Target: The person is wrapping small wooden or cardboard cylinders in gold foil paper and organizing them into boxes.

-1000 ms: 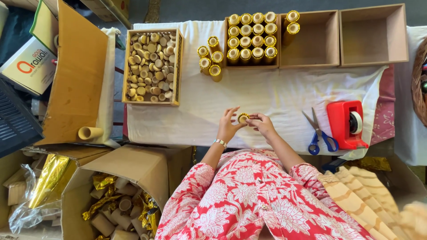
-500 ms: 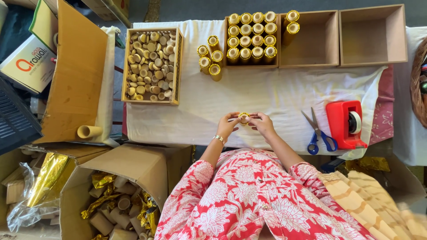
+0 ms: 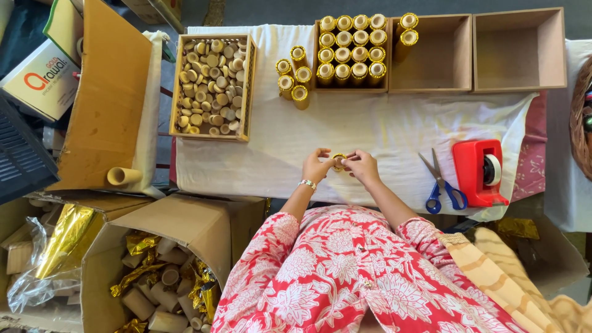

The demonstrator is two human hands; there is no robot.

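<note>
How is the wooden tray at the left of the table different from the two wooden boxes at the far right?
The wooden tray is filled with many small bare cardboard pieces, while the two wooden boxes are empty. The tray has thin slatted walls and stands apart near the table's left edge; the boxes have solid, deeper-looking walls and sit side by side. All are open on top and rest on the white cloth.

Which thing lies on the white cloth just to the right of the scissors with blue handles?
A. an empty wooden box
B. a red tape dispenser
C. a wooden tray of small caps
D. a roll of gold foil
B: the red tape dispenser sits right beside the scissors on the white cloth.
</note>
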